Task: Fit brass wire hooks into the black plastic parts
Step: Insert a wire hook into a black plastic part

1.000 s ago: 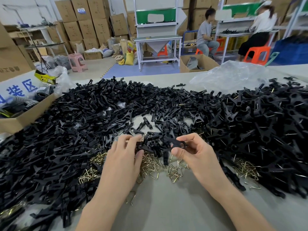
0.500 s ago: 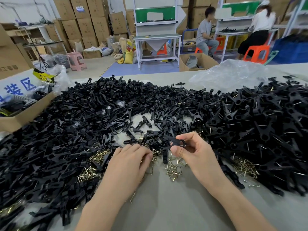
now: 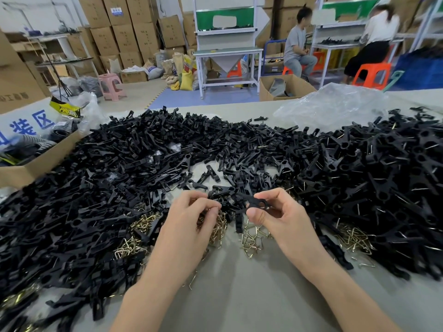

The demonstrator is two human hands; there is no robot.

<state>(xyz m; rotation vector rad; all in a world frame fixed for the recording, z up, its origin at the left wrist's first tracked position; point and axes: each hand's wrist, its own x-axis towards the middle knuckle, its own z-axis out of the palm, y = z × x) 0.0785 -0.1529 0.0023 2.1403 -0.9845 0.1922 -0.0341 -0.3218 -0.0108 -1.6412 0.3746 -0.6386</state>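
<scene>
A wide heap of black plastic parts [image 3: 119, 178] covers the grey table [image 3: 239, 295] from left to right. Loose brass wire hooks [image 3: 251, 238] lie in small piles near the front. My right hand [image 3: 275, 216] pinches one black plastic part [image 3: 257, 203] with a round hole between thumb and fingers, held just above the hooks. My left hand [image 3: 191, 221] sits to its left with fingers curled down into a clump of brass hooks [image 3: 217, 226]; whether it holds one is hidden by the fingers.
An open cardboard box [image 3: 36, 164] stands at the table's left edge. A crumpled clear plastic bag [image 3: 335, 109] lies at the back right. Beyond the table are workbenches, stacked cartons and two seated people [image 3: 297, 46].
My left hand moved down from the black parts onto the brass hooks and curled its fingers into them. My right hand kept hold of the black part, nearly still.
</scene>
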